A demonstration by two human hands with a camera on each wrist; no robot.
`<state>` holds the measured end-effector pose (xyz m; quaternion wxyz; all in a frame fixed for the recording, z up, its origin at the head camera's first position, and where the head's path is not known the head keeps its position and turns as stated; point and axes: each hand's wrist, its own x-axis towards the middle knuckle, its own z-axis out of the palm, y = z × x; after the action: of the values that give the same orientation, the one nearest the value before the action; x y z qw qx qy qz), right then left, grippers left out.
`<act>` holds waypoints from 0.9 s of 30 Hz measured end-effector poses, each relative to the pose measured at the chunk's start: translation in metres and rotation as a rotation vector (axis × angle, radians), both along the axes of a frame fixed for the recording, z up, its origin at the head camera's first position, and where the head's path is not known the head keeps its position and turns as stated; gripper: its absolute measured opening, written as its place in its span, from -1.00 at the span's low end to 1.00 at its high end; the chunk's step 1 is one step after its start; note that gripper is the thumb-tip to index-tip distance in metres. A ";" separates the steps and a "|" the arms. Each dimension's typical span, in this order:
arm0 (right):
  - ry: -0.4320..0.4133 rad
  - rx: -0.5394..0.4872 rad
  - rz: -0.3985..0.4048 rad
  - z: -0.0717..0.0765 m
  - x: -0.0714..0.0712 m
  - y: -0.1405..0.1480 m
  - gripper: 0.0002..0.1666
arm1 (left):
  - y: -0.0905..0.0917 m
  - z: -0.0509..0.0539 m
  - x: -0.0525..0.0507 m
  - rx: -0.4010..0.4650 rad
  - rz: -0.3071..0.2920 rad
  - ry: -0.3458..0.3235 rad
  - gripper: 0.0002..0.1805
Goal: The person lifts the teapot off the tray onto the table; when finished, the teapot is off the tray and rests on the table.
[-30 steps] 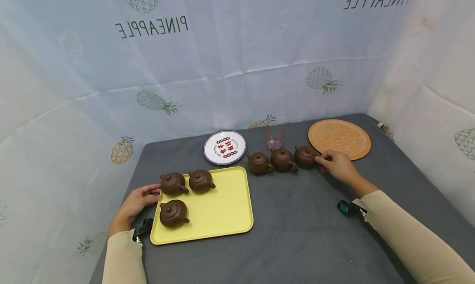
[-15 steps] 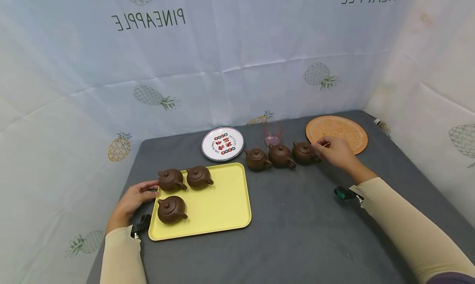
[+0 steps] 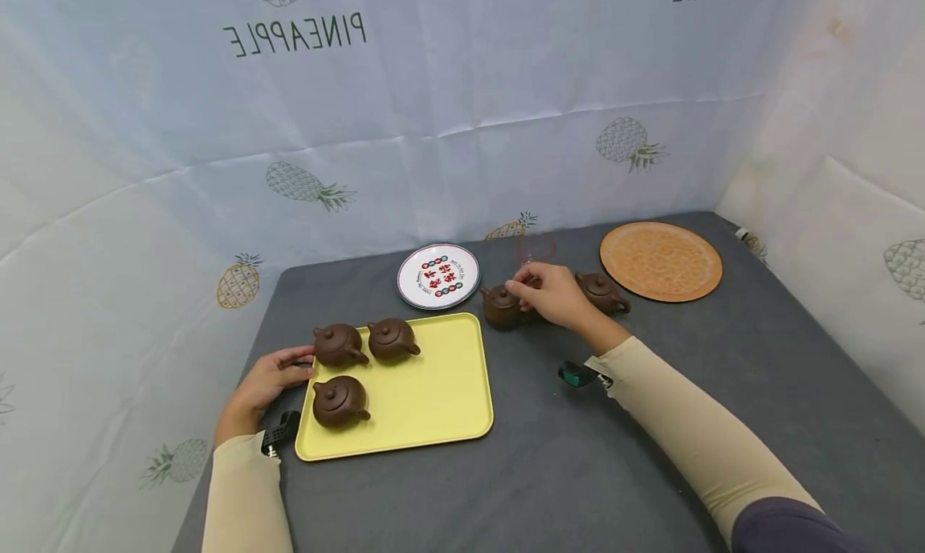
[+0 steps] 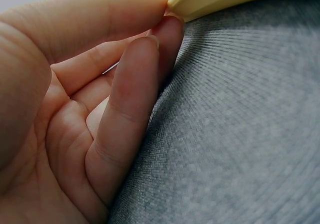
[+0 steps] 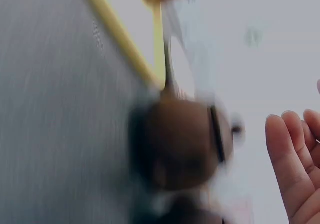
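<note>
Judge progress at about half, by count: three teapots on the yellow tray (image 3: 433,392), three off it. Done, apparently: far-left teapot (image 3: 336,346) at the tray's corner, second far teapot (image 3: 391,342) just to its right, near-left teapot (image 3: 339,403) nearer along the left side. All upright, spouts toward the left.

Left to do, apparently: a row of three on the grey table (image 3: 433,505), to the right of the tray's far side. In order from the left: left-hand teapot (image 3: 499,310), middle teapot (image 5: 187,216), right-hand teapot (image 3: 601,290). In the head view, middle teapot largely behind the right hand (image 3: 555,296).

Right hand: thumb and fingers well spread, nothing held; over the row, close to the left-hand teapot. Contact with its lid: cannot tell, owing to blur in the right wrist view.

Left hand (image 3: 263,382): thumb and fingertips narrow, pinching the tray's left rim, as if for steadying.

Outside the count: white plate (image 3: 412,284) beyond the tray; round orange mat (image 3: 661,260) at far right.
</note>
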<state>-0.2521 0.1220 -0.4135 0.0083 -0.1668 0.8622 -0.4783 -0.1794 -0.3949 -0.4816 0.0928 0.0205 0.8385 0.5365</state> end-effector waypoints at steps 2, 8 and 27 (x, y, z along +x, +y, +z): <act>-0.001 -0.013 0.054 0.001 0.002 -0.020 -0.73 | 0.001 0.002 0.000 -0.001 0.003 -0.004 -0.37; -0.027 -0.017 0.174 -0.011 0.010 -0.068 -0.78 | 0.002 0.004 0.000 0.012 0.012 -0.025 -0.36; -0.139 -0.023 0.247 -0.042 0.016 -0.138 -0.79 | 0.005 0.012 0.001 0.004 0.021 -0.044 -0.39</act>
<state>-0.2363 -0.0156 -0.4555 0.1250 -0.2382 0.8269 -0.4938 -0.1788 -0.3903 -0.4692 0.1053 0.0000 0.8354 0.5394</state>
